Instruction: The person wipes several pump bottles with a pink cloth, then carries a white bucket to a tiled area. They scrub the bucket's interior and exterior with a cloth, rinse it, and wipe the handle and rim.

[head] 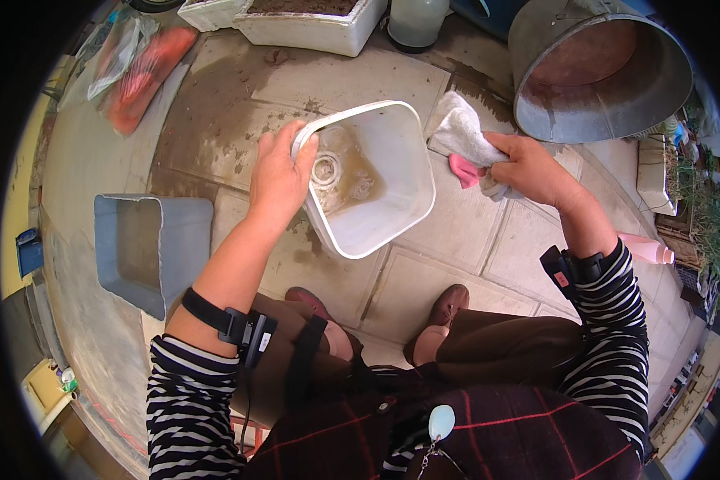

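Note:
My left hand [283, 171] grips the left rim of a white plastic bucket [396, 174], thumb inside and fingers outside. The bucket is tilted, its mouth facing me. A little murky brown water [360, 174] lies inside it, around a raised ring in the base. To the right of the bucket, my right hand [528, 165] pinches a bunched white cloth [463, 129]. A pink piece of cloth [467, 171] hangs below it, beside a greyish fold. The cloth is apart from the bucket.
A blue-grey plastic bin [186, 240] lies to the left. A large metal tub [606, 78] rests tipped at upper right, near a pink bottle [645, 249] and plants [711, 234]. White foam boxes [312, 33] with soil stand ahead. A red plastic bag [147, 84] lies on the paving.

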### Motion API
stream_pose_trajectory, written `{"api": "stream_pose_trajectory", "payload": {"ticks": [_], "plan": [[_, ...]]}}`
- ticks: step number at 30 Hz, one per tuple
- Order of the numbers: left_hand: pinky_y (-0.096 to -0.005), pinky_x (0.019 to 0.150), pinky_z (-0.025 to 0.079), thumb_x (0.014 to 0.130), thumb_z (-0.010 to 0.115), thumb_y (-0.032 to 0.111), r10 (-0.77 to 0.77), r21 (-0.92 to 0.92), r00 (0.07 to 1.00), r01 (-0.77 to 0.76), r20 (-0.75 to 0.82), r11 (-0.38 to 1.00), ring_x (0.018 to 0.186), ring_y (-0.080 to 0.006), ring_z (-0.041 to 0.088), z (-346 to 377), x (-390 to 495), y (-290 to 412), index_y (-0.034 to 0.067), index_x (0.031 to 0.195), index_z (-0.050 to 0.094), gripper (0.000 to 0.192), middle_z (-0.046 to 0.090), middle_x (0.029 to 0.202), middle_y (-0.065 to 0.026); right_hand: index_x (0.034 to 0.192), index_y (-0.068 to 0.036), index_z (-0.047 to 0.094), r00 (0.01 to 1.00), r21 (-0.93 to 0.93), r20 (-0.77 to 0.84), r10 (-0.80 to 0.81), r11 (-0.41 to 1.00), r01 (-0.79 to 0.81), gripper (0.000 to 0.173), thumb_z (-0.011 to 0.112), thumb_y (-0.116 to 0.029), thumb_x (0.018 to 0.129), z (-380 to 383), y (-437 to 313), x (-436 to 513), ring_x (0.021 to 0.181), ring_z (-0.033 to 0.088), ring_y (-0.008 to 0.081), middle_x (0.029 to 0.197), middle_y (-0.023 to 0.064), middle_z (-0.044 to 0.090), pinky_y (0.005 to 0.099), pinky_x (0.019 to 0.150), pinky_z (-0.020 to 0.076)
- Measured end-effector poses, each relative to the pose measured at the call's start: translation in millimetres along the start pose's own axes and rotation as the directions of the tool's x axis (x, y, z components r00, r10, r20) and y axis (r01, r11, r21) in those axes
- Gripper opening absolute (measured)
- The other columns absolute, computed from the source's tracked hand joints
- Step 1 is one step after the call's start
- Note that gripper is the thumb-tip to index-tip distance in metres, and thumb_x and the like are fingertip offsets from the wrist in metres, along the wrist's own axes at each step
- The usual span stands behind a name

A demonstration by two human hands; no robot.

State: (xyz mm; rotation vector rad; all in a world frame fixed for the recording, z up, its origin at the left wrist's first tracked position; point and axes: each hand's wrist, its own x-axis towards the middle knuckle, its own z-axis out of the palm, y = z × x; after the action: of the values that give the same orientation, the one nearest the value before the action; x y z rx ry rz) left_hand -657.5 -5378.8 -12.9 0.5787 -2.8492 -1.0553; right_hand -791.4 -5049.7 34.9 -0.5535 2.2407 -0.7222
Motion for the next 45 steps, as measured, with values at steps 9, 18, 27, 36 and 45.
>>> {"api": "stream_pose_trajectory", "payload": {"ticks": [9, 18, 27, 36, 45], "plan": [[-0.0432, 0.085, 0.048, 0.095, 0.056, 0.038, 0.071, 0.034, 0.997, -0.071, 0.010, 0.997, 0.100, -0.0355, 0.059, 5.2, -1.6, 28.9, 0.011, 0.128, 0.055, 0.043, 0.052, 0.111, -0.0158, 0.136, -0.004, 0.050, 0.963, 0.692, 0.242, 0.121, 0.674, -0.259, 0.049, 0.048, -0.002, 0.086, 136.1, -59.0, 87.3, 0.100, 0.063, 0.0227, 0.120, 0.0171, 0.059, 0.0328, 0.075, 0.0554], [-0.0447, 0.082, 0.050, 0.092, 0.057, 0.029, 0.258, 0.083, 0.957, -0.270, 0.130, 0.959, 0.098, -0.0381, 0.058, 4.7, -26.5, 47.2, 0.001, 0.125, 0.051, 0.044, 0.053, 0.110, -0.0176, 0.130, -0.007, 0.050, 0.974, 0.964, 0.222, 0.048, -0.160, -0.212, 0.039, 0.036, -0.030, 0.102, 197.4, -71.2, 161.1, 0.116, 0.054, 0.0276, 0.133, 0.0140, 0.053, 0.0383, 0.102, 0.0428], [-0.0478, 0.081, 0.049, 0.094, 0.053, 0.026, 0.165, 0.086, 0.976, -0.179, 0.142, 0.980, 0.097, -0.0416, 0.058, -0.8, -24.5, 35.6, 0.006, 0.120, 0.052, 0.033, 0.053, 0.108, -0.0202, 0.106, -0.007, 0.065, 0.704, 0.637, -0.095, -0.704, 0.501, 0.586, 0.026, 0.065, -0.020, 0.084, 244.3, -58.0, 166.9, 0.110, 0.055, 0.0313, 0.119, 0.0186, 0.060, 0.0411, 0.097, 0.0433], [-0.0476, 0.083, 0.048, 0.098, 0.048, 0.029, 0.113, 0.085, 0.993, -0.116, 0.033, 0.990, 0.100, -0.0394, 0.059, -11.2, -8.1, 1.6, 0.008, 0.122, 0.053, 0.032, 0.054, 0.114, -0.0187, 0.125, -0.005, 0.060, 0.821, -0.375, 0.552, -0.143, 0.837, 0.398, 0.035, 0.046, -0.018, 0.095, 232.2, -81.8, 151.8, 0.114, 0.060, 0.0343, 0.126, 0.0180, 0.062, 0.0439, 0.093, 0.0484], [-0.0448, 0.083, 0.049, 0.098, 0.050, 0.026, 0.177, 0.140, 0.980, -0.188, 0.089, 0.972, 0.097, -0.0368, 0.059, -6.1, -16.2, 17.1, 0.012, 0.131, 0.051, 0.036, 0.052, 0.115, -0.0152, 0.136, -0.001, 0.046, 0.947, -0.523, 0.100, -0.306, 0.793, 0.312, 0.048, 0.054, -0.015, 0.091, 203.3, -73.8, 168.3, 0.116, 0.060, 0.0314, 0.135, 0.0199, 0.053, 0.0389, 0.095, 0.0498]]}}
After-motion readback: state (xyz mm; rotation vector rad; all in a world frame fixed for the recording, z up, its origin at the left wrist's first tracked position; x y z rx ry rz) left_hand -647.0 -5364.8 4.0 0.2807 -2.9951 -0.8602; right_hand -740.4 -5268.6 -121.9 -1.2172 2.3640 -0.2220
